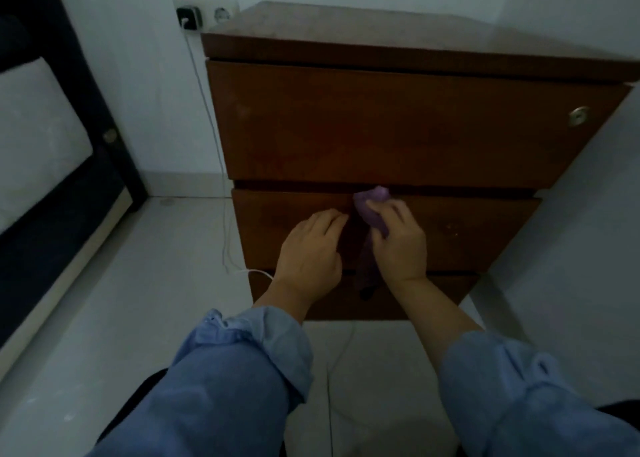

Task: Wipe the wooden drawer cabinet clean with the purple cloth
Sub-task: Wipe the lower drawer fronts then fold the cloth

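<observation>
Sleeves (242,359) of blue cloth, rolled at the cuffs, fill the near edge above a pale tiled floor (104,318). Beyond them the left hand (311,249) rests on the middle drawer front (467,231), fingers straight and relaxed, holding nothing. Just beside it the right hand (398,242) has its grip closed round the purple cloth (372,202), bunched against the drawer's upper edge, with a tail of cloth hanging down between the two hands. Above is the top drawer with a round metal lock (579,116), then the wooden drawer cabinet (381,127) top. Left of the cabinet a white cable (207,110) runs down from a charger (189,17) in a wall socket.
</observation>
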A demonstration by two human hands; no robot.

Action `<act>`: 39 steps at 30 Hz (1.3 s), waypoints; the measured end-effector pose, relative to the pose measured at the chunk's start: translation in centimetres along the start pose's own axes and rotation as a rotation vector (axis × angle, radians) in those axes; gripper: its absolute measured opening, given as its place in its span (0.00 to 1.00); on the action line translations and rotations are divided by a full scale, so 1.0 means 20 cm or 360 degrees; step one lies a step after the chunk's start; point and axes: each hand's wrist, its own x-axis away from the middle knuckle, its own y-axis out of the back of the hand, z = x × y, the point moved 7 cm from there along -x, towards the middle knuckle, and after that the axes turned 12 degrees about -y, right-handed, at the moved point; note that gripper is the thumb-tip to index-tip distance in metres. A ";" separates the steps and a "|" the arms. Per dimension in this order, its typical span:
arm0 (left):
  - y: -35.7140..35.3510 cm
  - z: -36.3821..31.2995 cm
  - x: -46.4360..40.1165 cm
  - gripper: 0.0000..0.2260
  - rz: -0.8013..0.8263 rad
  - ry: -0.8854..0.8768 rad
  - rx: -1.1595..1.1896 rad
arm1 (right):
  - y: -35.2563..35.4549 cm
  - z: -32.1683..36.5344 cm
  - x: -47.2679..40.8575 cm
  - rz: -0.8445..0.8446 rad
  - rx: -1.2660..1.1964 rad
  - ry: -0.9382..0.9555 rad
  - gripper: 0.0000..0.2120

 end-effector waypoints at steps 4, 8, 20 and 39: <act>-0.21 0.01 0.06 0.25 0.0331 -0.0010 -0.0066 | -0.20 -0.12 0.11 0.0212 0.0239 0.0165 0.15; -0.47 -0.01 0.13 0.17 0.0874 -0.0030 -0.0039 | -0.34 -0.25 0.18 0.0413 0.0290 0.0136 0.15; -0.80 0.10 0.22 0.34 0.1205 0.0180 -0.0113 | -0.51 -0.40 0.29 0.0793 0.0459 0.0137 0.19; -0.86 -0.01 0.15 0.37 0.1197 0.0227 0.0061 | -0.11 -0.30 0.08 0.0198 0.0386 0.0102 0.17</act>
